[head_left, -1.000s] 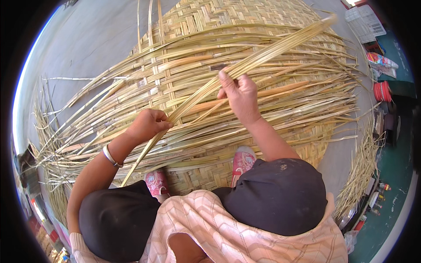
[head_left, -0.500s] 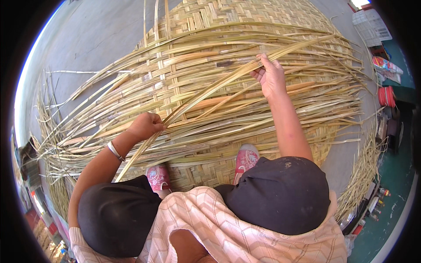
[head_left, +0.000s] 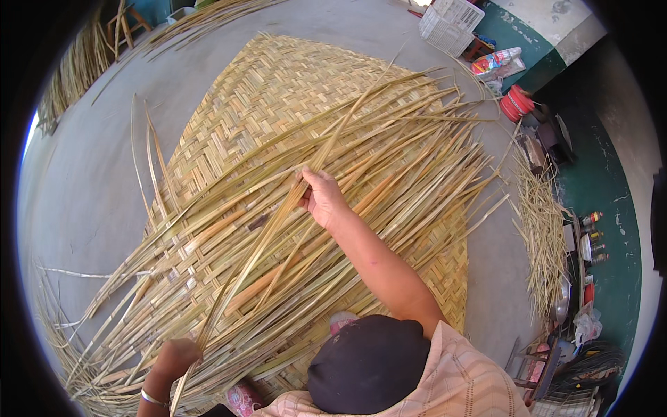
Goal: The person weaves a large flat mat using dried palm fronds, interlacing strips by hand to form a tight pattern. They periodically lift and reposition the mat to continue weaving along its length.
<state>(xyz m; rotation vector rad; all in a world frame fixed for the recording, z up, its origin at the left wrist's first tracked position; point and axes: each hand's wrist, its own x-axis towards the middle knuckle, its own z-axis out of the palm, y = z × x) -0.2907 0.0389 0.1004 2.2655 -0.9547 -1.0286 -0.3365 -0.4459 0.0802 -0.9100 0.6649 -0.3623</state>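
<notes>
A narrow bundle of long, flat yellow-green plant strips (head_left: 258, 251) stretches slantwise between my hands. My right hand (head_left: 322, 197) pinches it over the middle of the work, with its far end running on beyond the fingers. Lower left, my left hand (head_left: 178, 357) is closed on the same strips near their other end; a silvery bracelet (head_left: 154, 398) circles that wrist. Beneath both hands, many loose strips (head_left: 396, 208) lie roughly side by side across a large mat (head_left: 240, 104) of woven strips. One patterned pink shoe (head_left: 244, 399) shows at the near edge.
Plant scraps (head_left: 538, 243) lie along the floor at right, beside several small bottles (head_left: 592, 236). Farther back are a red round container (head_left: 515, 104) and a white plastic crate (head_left: 450, 26). A standing strip bundle (head_left: 73, 76) is at far left.
The view has turned, so the mat now lies slanted and more floor shows beyond it. Both hands still grip the strips, which run more steeply across the picture.
</notes>
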